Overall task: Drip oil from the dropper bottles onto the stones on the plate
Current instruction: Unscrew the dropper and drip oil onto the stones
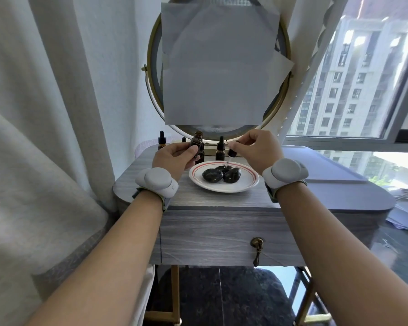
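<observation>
A white plate [246, 184] with a red rim line sits on the grey wooden table and holds three glossy black stones [213, 175]. My left hand [174, 158] grips an uncapped amber dropper bottle [196, 141], held upright just left of the plate. My right hand [257, 149] pinches the black bulb of the dropper [230, 154]. Its glass tip points down over the rear stone [222, 168], very close to it.
More capped dropper bottles stand along the back of the table: one at the far left [161, 140] and one behind the plate [220, 149]. A round mirror [154, 90] covered with paper rises behind them. A curtain hangs left, a window is right.
</observation>
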